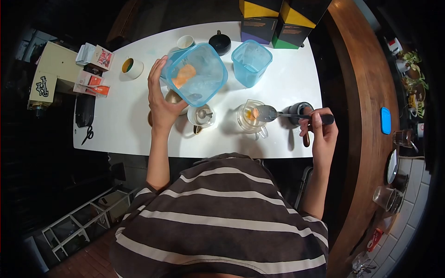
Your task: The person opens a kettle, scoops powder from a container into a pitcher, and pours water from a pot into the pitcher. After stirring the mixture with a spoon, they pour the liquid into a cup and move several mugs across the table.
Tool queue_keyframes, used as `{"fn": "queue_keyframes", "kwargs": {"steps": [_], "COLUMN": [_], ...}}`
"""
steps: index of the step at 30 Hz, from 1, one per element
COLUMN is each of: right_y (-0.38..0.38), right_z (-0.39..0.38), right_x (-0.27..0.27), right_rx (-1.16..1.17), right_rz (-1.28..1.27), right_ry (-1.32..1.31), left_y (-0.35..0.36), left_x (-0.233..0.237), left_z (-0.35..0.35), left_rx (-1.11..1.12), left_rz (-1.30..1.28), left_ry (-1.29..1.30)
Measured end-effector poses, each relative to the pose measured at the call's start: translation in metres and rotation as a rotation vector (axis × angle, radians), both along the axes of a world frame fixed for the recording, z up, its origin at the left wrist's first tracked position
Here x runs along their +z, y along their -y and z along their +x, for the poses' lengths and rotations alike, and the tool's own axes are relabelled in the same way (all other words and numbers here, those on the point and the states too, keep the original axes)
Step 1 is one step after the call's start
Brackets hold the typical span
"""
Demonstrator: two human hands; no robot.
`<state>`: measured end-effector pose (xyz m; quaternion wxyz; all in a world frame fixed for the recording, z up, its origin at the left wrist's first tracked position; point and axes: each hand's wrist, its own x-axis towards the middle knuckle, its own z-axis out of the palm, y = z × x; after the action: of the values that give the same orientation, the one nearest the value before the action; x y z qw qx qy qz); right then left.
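My left hand grips a translucent blue plastic container, tilted so its open mouth faces me. Some orange powder lies inside it. With my right hand I hold a spoon by its black handle. The spoon's bowl is over the rim of a glass jug, and orange matter shows at its tip and inside the jug. Left of the jug stands a white-rimmed cup with a metal spoon in it. A dark round vessel with a brown handle is partly behind my right hand's spoon.
A second blue container stands behind the jug, near a black cup and a white cup. Tall black boxes rise at the back. Another cup, coffee packets and scissors are at left.
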<state>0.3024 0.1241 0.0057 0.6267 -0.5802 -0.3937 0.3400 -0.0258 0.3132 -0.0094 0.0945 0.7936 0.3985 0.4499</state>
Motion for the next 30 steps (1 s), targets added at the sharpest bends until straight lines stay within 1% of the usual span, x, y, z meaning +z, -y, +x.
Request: {"fn": "queue_keyframes", "kwargs": {"steps": [2, 4, 5, 6, 8, 9, 10, 12, 13, 15, 16, 18, 19, 20, 22, 23, 24, 26, 27, 30], "right_y": [0.001, 0.0, -0.002, -0.004, -0.005, -0.007, -0.007, -0.007, -0.007, -0.006, -0.005, -0.002, 0.002, 0.005, 0.005, 0.003, 0.0, -0.006, -0.008, -0.013], "right_z": [-0.001, -0.005, -0.006, -0.014, -0.022, -0.023, -0.027, -0.033, -0.033, -0.03, -0.029, -0.025, -0.02, -0.016, -0.013, -0.014, -0.014, -0.011, -0.01, -0.014], "right_x": [-0.005, -0.009, -0.011, -0.003, 0.001, -0.004, 0.001, 0.003, 0.005, 0.013, 0.019, 0.029, 0.025, 0.024, 0.02, 0.023, 0.027, 0.033, 0.034, 0.038], "right_rx": [0.002, 0.017, 0.075, 0.088, 0.217, 0.289, 0.358, 0.381, 0.384, 0.33, 0.332, 0.127, 0.041, 0.033, -0.061, -0.103, -0.105, -0.095, -0.125, -0.178], "right_rz": [-0.039, -0.049, -0.031, -0.09, -0.15, -0.06, -0.099, -0.052, -0.053, 0.059, 0.056, 0.19, 0.245, 0.304, 0.442, 0.454, 0.449, 0.515, 0.503, 0.518], "right_ry": [0.019, 0.107, 0.177, 0.232, 0.517, 0.68, 0.766, 0.845, 0.842, 0.896, 0.894, 0.854, 0.783, 0.68, 0.54, 0.525, 0.521, 0.413, 0.453, 0.435], "left_y": [0.001, 0.001, 0.001, 0.0, -0.002, -0.002, -0.002, -0.004, -0.005, -0.007, -0.007, -0.006, -0.007, -0.007, -0.008, -0.008, -0.007, -0.007, -0.008, -0.008], "left_x": [-0.002, -0.003, -0.004, -0.004, -0.004, -0.004, -0.004, -0.004, -0.005, -0.007, -0.007, -0.006, -0.007, -0.009, -0.011, -0.011, -0.012, -0.012, -0.012, -0.012], "left_z": [0.001, 0.003, 0.004, 0.005, 0.007, 0.008, 0.009, 0.009, 0.009, 0.009, 0.01, 0.013, 0.014, 0.016, 0.02, 0.022, 0.024, 0.028, 0.03, 0.033], "left_rx": [-0.002, -0.005, -0.009, -0.014, -0.025, -0.034, -0.035, -0.034, -0.033, -0.05, -0.049, -0.063, -0.065, -0.088, -0.111, -0.132, -0.153, -0.175, -0.195, -0.217], "left_rz": [-0.01, -0.018, -0.01, -0.003, -0.015, -0.023, -0.027, -0.018, -0.02, -0.037, -0.041, -0.06, -0.065, -0.067, -0.072, -0.075, -0.08, -0.074, -0.062, -0.07], "left_ry": [-0.007, -0.014, -0.019, -0.023, -0.017, -0.008, -0.009, -0.009, -0.011, 0.038, 0.036, 0.044, 0.042, 0.045, 0.045, 0.042, 0.036, 0.018, 0.005, 0.002]}}
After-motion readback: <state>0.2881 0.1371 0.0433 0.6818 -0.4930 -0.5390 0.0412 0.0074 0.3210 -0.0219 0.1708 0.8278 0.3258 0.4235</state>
